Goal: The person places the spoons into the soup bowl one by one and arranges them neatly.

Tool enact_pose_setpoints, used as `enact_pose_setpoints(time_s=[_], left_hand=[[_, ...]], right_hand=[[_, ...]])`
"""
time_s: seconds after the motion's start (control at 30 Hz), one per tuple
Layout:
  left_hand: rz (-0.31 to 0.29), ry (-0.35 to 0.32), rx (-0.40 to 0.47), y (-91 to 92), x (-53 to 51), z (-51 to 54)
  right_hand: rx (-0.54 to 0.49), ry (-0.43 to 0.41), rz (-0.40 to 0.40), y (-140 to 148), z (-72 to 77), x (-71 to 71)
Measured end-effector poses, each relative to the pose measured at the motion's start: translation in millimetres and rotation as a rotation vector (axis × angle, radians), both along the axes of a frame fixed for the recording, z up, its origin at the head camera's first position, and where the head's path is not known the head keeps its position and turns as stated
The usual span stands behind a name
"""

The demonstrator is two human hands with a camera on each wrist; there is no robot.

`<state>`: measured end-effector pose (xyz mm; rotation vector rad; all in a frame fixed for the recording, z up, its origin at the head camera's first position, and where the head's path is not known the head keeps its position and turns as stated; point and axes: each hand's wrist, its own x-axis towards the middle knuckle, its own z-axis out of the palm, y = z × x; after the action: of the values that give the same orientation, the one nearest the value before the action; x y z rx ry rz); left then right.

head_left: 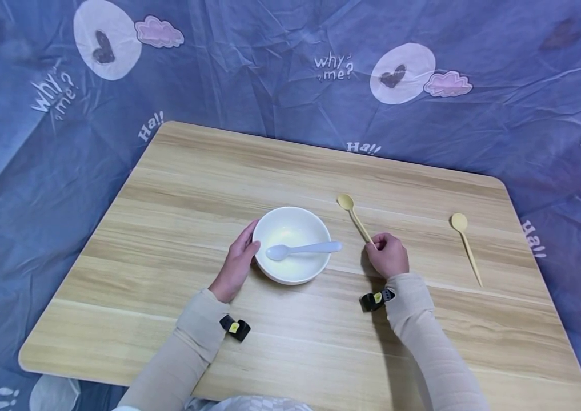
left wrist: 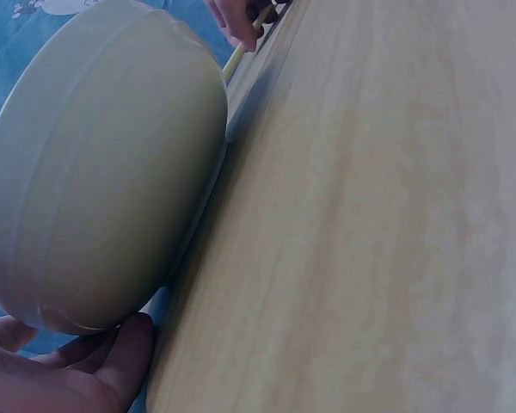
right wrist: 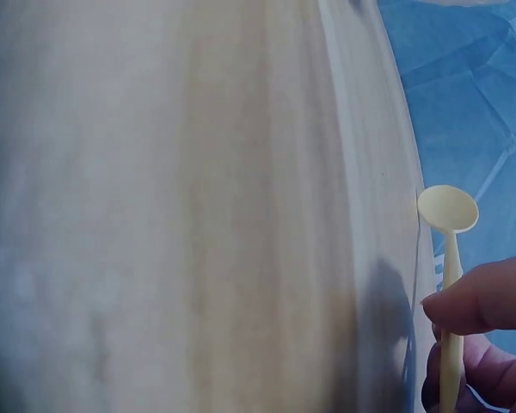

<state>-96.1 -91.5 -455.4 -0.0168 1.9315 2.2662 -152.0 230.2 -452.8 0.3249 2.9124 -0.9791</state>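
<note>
A white bowl (head_left: 290, 277) sits on the table in the middle of the head view, with a pale blue-white spoon (head_left: 316, 247) lying in it, its handle over the right rim. My left hand (head_left: 236, 260) holds the bowl at its left side, thumb near the rim; the left wrist view shows the fingers against the bowl's outer wall (left wrist: 112, 172). To the bowl's right, my right hand (head_left: 389, 255) pinches the handle of a yellow spoon (head_left: 356, 218) between thumb and fingers. That spoon's head (right wrist: 448, 209) points away from me.
Another yellow spoon (head_left: 467, 245) lies farther right on the wooden table (head_left: 192, 188). A blue printed cloth (head_left: 269, 74) hangs behind the table and along its sides. Each wrist wears a small black camera on a strap.
</note>
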Motion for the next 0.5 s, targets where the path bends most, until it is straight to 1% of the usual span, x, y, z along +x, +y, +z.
enact_pose_setpoints(time_s=[0.17, 0.3, 0.5], left_hand=[[-0.002, 0.004, -0.006, 0.0, 0.0, 0.9], [-0.002, 0.003, -0.014, -0.4, 0.1, 1.5], [-0.01, -0.007, -0.011, -0.8, 0.8, 1.1]], right_hand=[[-0.031, 0.006, -0.003, -1.3, 5.0, 1.7], [-0.047, 0.016, -0.014, -2.5, 11.7, 2.1], [-0.043, 0.073, -0.044, -2.6, 18.2, 3.2]])
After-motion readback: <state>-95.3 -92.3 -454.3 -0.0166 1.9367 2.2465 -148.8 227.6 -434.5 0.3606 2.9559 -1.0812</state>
